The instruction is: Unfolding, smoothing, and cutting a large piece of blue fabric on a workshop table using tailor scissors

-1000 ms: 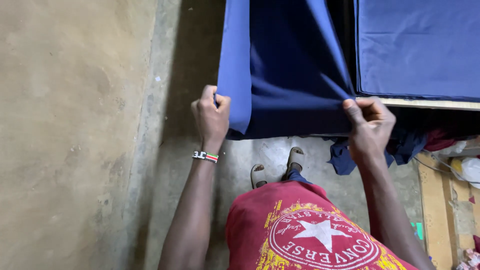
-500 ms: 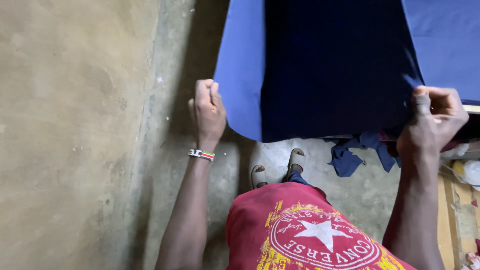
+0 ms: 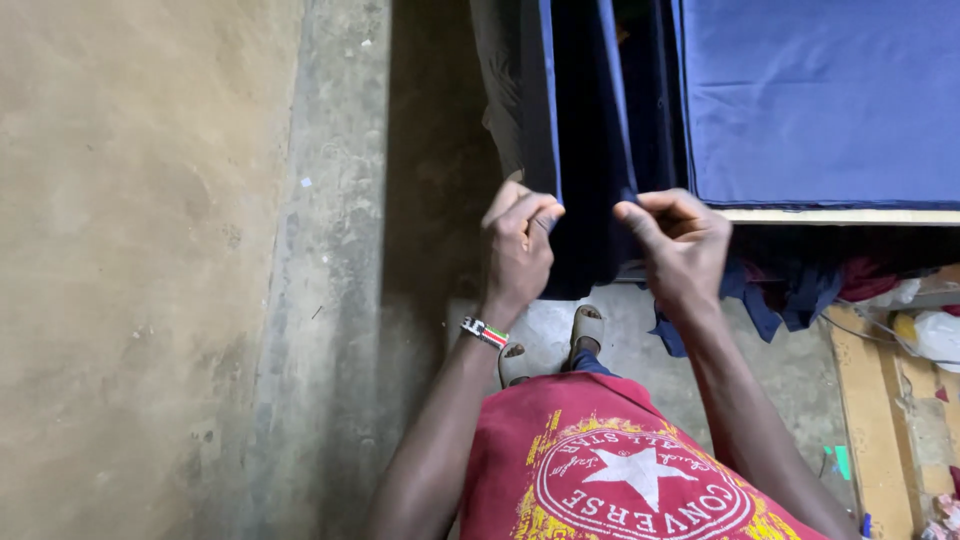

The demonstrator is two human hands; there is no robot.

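Dark blue cloth [image 3: 590,150] hanging in soft folds, left hand [image 3: 517,245] and right hand [image 3: 680,245] pinching its edges

— What are the hands doing by the wooden table edge [image 3: 840,216]?

— Just left of it, the left hand [image 3: 515,250] and right hand [image 3: 680,245] each pinch a fold of the dark navy cloth [image 3: 585,130] hanging down, close together.

— And on the table?

— A flat blue fabric sheet [image 3: 820,100]. Below the edge, crumpled blue scraps [image 3: 790,300] lie on the concrete floor [image 3: 340,300].
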